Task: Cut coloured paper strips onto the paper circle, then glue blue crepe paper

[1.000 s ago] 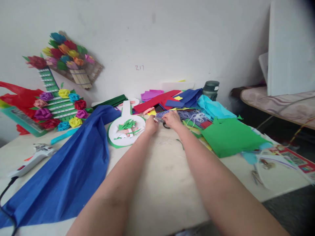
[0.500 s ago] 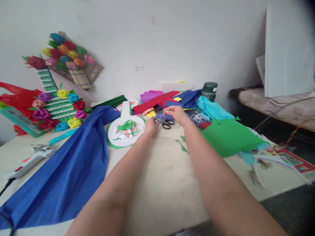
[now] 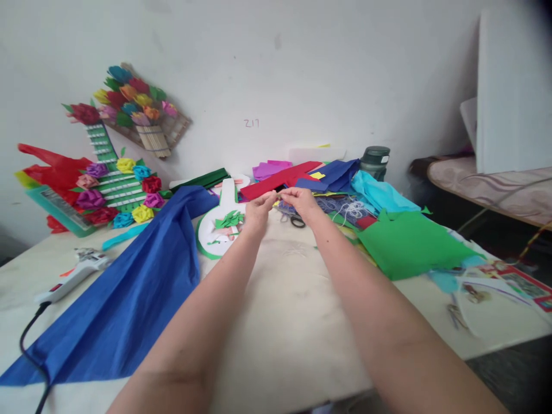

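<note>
My left hand (image 3: pixel 259 209) and my right hand (image 3: pixel 301 202) meet fingertip to fingertip over the middle of the table, both pinched closed. Whatever lies between the fingertips is too small to make out. Just under my right hand shows a black handle loop of the scissors (image 3: pixel 297 222); the rest is hidden. Left of my left hand lies a white guitar-shaped cutout (image 3: pixel 207 233) edged in green, with green paper leaves (image 3: pixel 230 219) on it. Purple-grey yarn (image 3: pixel 334 205) sits in a tangle behind my right hand.
Blue crepe paper (image 3: pixel 142 287) stretches across the left side, beside a white glue gun (image 3: pixel 80 276) with a black cord. Green paper (image 3: pixel 414 244) and light-blue paper (image 3: pixel 383 192) lie right. At the back stand a dark green jar (image 3: pixel 375 163) and, left, a flower-decorated guitar (image 3: pixel 125 190).
My hands have come together, the left rising slightly and the right shifting left to meet it. The view has turned a little left, so things appear further right.
</note>
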A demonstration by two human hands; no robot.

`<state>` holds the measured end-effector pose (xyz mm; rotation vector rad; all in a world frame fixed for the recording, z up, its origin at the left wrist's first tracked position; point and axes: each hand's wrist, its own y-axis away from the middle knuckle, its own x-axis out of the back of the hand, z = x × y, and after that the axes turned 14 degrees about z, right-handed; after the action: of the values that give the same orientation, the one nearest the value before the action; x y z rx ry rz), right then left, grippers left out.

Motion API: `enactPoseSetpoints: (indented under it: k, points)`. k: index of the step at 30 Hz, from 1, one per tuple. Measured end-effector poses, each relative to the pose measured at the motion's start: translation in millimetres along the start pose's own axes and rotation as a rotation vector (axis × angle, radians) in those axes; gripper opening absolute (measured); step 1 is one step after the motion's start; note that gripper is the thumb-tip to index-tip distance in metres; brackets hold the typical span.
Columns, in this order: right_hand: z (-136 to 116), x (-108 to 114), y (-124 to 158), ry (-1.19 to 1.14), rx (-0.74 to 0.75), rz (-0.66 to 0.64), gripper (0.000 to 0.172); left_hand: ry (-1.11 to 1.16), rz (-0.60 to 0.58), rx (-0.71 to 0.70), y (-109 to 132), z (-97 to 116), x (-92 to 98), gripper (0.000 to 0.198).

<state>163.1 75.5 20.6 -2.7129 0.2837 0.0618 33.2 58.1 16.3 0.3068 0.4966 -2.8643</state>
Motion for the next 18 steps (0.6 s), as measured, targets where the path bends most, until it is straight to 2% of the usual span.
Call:
enactPoseSetpoints:
  k: [3,6,8,12,13,15,18]
  points:
    - [2.6,-6.7,3.7,0.029,0.028,-0.037,0.02,0.056,0.132,0.045,-0.9,-1.1,1.5,0.031]
    - [4.1,-10.1,6.1,0.099,0.061,-0.09,0.019,-0.076,0.188,0.025,-8.9,2.4,13.9,0.031]
    - [4.1,-10.4,7.5,0.169,0.045,-0.1,0.019,-0.3,0.209,-0.02,-17.9,8.3,31.1,0.031]
    - [2.7,-8.8,9.0,0.311,-0.015,-0.038,0.021,-0.902,0.145,-0.072,-36.7,21.8,74.2,0.03]
    - [2.6,-8.3,8.7,0.337,-0.027,-0.022,0.02,-1.055,0.162,-0.097,-39.8,24.3,82.8,0.029]
    - [2.7,-7.5,7.6,0.372,-0.057,0.012,0.018,-1.288,0.156,-0.125,-42.9,27.7,94.1,0.03]
    - [3.7,-4.4,4.3,0.392,-0.084,0.058,0.019,-1.434,0.128,-0.105,-41.5,29.8,97.9,0.032]
